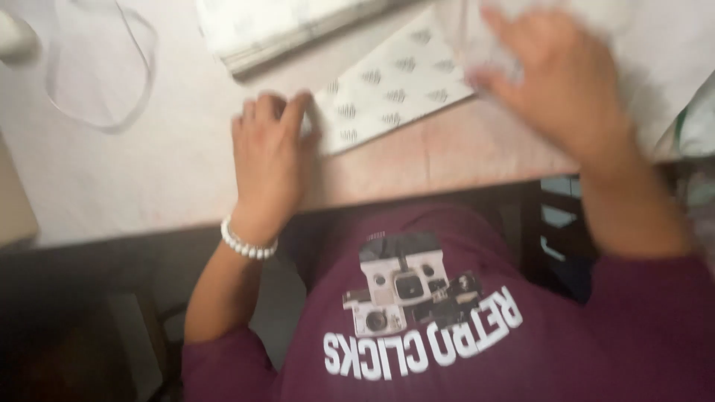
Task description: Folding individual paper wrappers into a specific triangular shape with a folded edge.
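- The left hand (269, 152) lies flat on the desk (149, 171), palm down, fingers loosely curled at the tips and grasping nothing; its fingertips touch the near corner of a white printed sheet (395, 85).
- A bracelet of white beads (246, 244) circles the left wrist, which hangs just past the desk's near edge.
- The right hand (558, 82) is blurred; it spreads open over the right end of the printed sheet, where that sheet meets a plain white sheet (663, 59). Whether it pinches either sheet I cannot tell.
- The printed sheet lies slantwise on the desk between the two hands, its small dark marks set in rows, its near corner under the left fingertips and its far end under the right hand.
- Just beyond the printed sheet, at the top of the view, sits a flat stack of pale paper or board (290, 30), tilted the same way.
- A thin loop of pale cord (138, 89) lies on the desk well to the left of the left hand.
- Nearest the camera, the person's maroon shirt (462, 350) fills the lower frame, with a grey and white print on its chest.
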